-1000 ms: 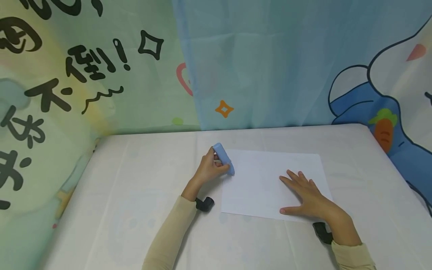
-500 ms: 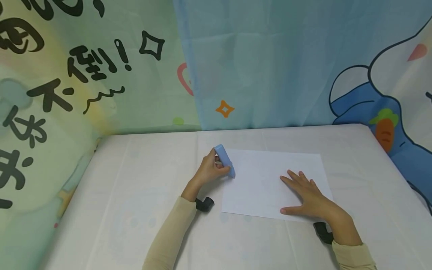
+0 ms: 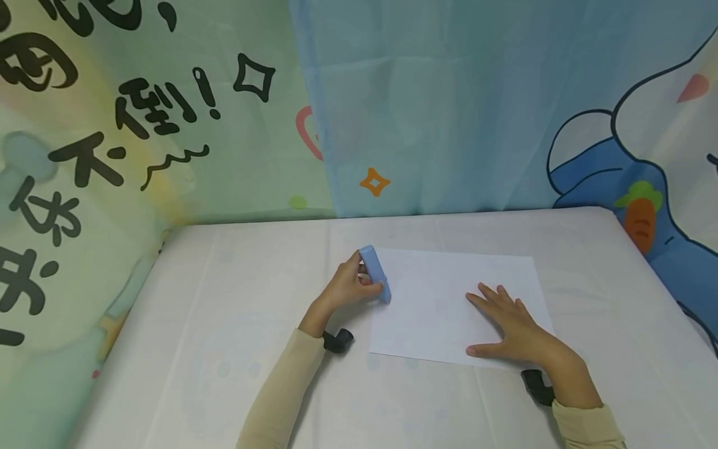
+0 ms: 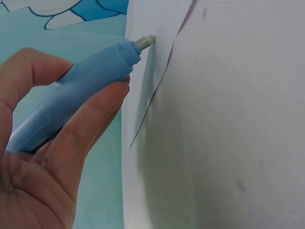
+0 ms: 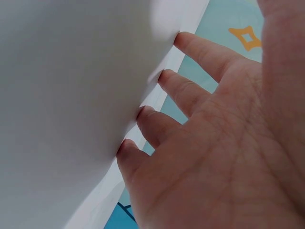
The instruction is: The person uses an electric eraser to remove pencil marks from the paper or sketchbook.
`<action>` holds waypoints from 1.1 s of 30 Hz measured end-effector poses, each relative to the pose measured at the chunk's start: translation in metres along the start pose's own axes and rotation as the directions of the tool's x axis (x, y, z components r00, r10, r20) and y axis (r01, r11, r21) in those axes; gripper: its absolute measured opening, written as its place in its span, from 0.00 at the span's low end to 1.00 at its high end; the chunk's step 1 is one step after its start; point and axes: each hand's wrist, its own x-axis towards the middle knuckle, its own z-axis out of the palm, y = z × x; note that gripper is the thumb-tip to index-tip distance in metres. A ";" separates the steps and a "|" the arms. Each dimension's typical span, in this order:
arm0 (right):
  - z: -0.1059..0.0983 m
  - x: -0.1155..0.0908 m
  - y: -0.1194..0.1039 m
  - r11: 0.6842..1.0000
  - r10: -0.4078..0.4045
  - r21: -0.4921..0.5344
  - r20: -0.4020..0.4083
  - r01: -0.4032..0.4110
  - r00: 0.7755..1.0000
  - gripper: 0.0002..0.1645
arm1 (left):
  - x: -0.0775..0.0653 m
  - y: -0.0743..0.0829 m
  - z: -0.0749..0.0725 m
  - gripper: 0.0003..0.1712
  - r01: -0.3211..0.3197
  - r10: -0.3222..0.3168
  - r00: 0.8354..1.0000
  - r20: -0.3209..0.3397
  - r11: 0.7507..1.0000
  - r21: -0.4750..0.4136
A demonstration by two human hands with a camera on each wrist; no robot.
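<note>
My left hand point(image 3: 343, 285) pinches a blue electric eraser point(image 3: 374, 273) between thumb and fingers, at the left edge of a white sheet of paper point(image 3: 432, 305). In the left wrist view, the blue body point(image 4: 78, 88) slants up to a narrow tip point(image 4: 147, 42), which touches the paper point(image 4: 164, 24) near its edge. No marks show on the sheet. My right hand point(image 3: 513, 330) lies with spread fingers on the right part of the same paper. Seen from the right wrist, fingertips point(image 5: 183, 39) press on the sheet point(image 5: 71, 95).
The paper lies on a table with a white cloth point(image 3: 235, 374). Behind and to the left hangs a printed curtain point(image 3: 449, 125) with lettering and cartoon figures, reaching the table's back edge. Each wrist wears a black camera mount point(image 3: 338, 341).
My left hand and the electric eraser have slid slightly towards me along the left side of the paper. The right hand stays where it was.
</note>
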 end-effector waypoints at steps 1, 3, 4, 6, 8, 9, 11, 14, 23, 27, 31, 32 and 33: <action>0.000 0.000 0.000 1.000 0.000 0.001 0.000 0.000 1.000 0.59 | 0.000 0.000 0.000 0.30 -0.002 0.002 1.000 0.008 1.000 -0.002; 0.000 0.000 0.000 1.000 0.001 0.001 -0.001 -0.001 1.000 0.59 | 0.000 0.000 0.000 0.29 -0.005 0.005 1.000 0.024 1.000 -0.005; 0.000 0.000 0.001 1.000 0.001 0.001 -0.002 -0.001 1.000 0.59 | -0.001 0.000 0.000 0.29 -0.004 0.004 0.999 0.032 1.000 -0.007; 0.000 0.000 0.001 1.000 0.004 0.001 -0.002 -0.004 1.000 0.59 | 0.000 0.000 0.000 0.29 -0.006 0.006 0.999 0.043 1.000 -0.005; 0.000 0.000 0.001 1.000 0.007 -0.001 -0.003 -0.007 1.000 0.59 | 0.000 0.000 0.000 0.30 -0.007 0.008 0.999 0.049 1.000 -0.007; 0.000 0.000 0.001 1.000 0.007 -0.001 -0.004 -0.007 1.000 0.59 | 0.000 0.000 0.000 0.30 -0.009 0.009 0.999 0.048 1.000 -0.010; 0.000 0.000 0.001 1.000 0.009 0.000 -0.003 -0.009 1.000 0.59 | 0.001 -0.001 0.001 0.30 -0.013 0.013 0.999 0.041 1.000 -0.018; 0.000 -0.001 0.001 1.000 0.006 0.004 -0.005 -0.006 1.000 0.59 | 0.001 -0.002 0.001 0.31 -0.016 0.017 1.000 0.017 1.000 -0.026; -0.002 -0.002 0.000 1.000 -0.003 0.015 0.004 0.003 1.000 0.59 | 0.006 -0.004 0.003 0.24 -0.048 0.045 0.997 -0.066 0.998 -0.045; -0.002 -0.002 0.000 1.000 0.002 0.012 0.011 -0.002 1.000 0.59 | 0.007 -0.005 0.005 0.23 -0.055 0.052 0.995 -0.085 0.998 -0.038; -0.003 -0.002 -0.001 1.000 0.012 0.011 0.012 -0.012 1.000 0.60 | 0.009 -0.005 0.005 0.24 -0.058 0.054 0.993 -0.106 0.997 -0.040; -0.002 -0.002 -0.001 1.000 0.015 0.011 0.013 -0.015 1.000 0.60 | 0.009 -0.005 0.005 0.24 -0.060 0.055 0.992 -0.110 0.997 -0.040; -0.002 -0.002 -0.001 1.000 0.015 0.011 0.012 -0.015 1.000 0.60 | 0.009 -0.006 0.005 0.24 -0.064 0.059 0.992 -0.113 0.997 -0.040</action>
